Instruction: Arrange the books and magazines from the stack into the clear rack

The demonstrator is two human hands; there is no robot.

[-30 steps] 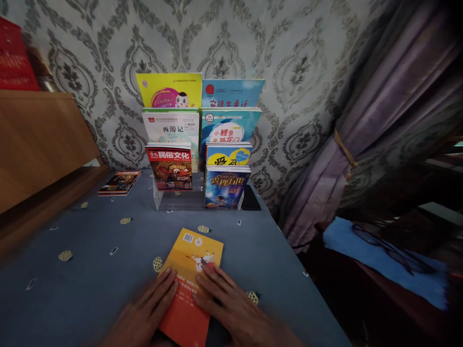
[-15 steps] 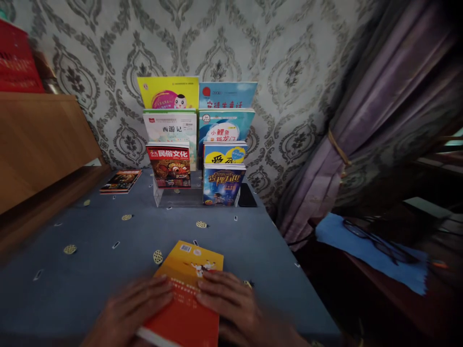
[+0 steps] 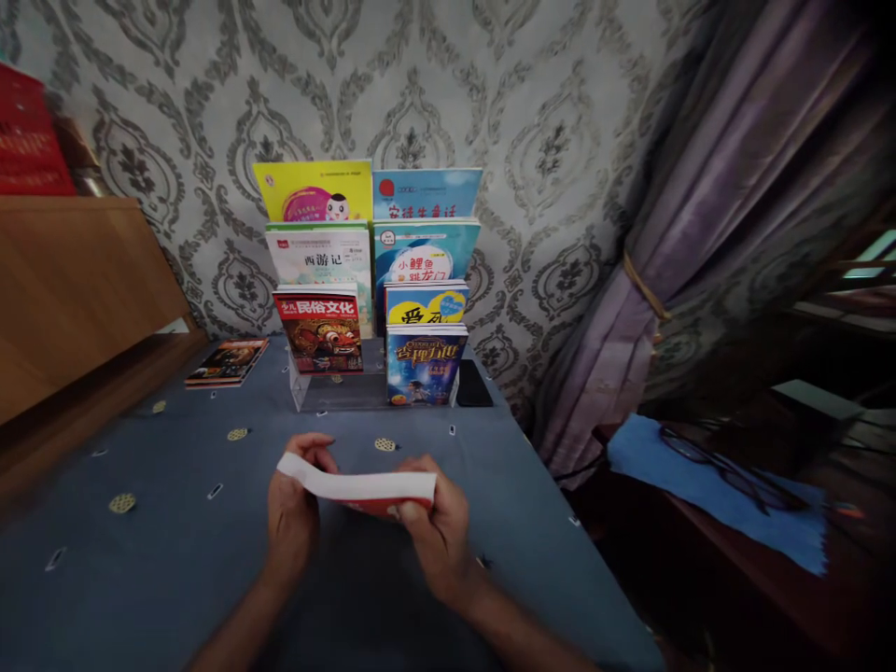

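Both hands hold an orange book lifted off the blue tablecloth, its white page edge turned toward me. My left hand grips its left end with fingers curled round it. My right hand grips the right end the same way. Behind it stands a clear stepped book rack with several children's books in two columns, among them a red-covered one and a dark blue one.
A thin book stack lies at the table's back left beside a wooden cabinet. A black phone lies right of the rack. Purple curtain and a blue cloth with eyeglasses are at the right.
The orange book lay flat under both hands; now both hands have lifted it off the cloth and tilted it edge-on toward me.
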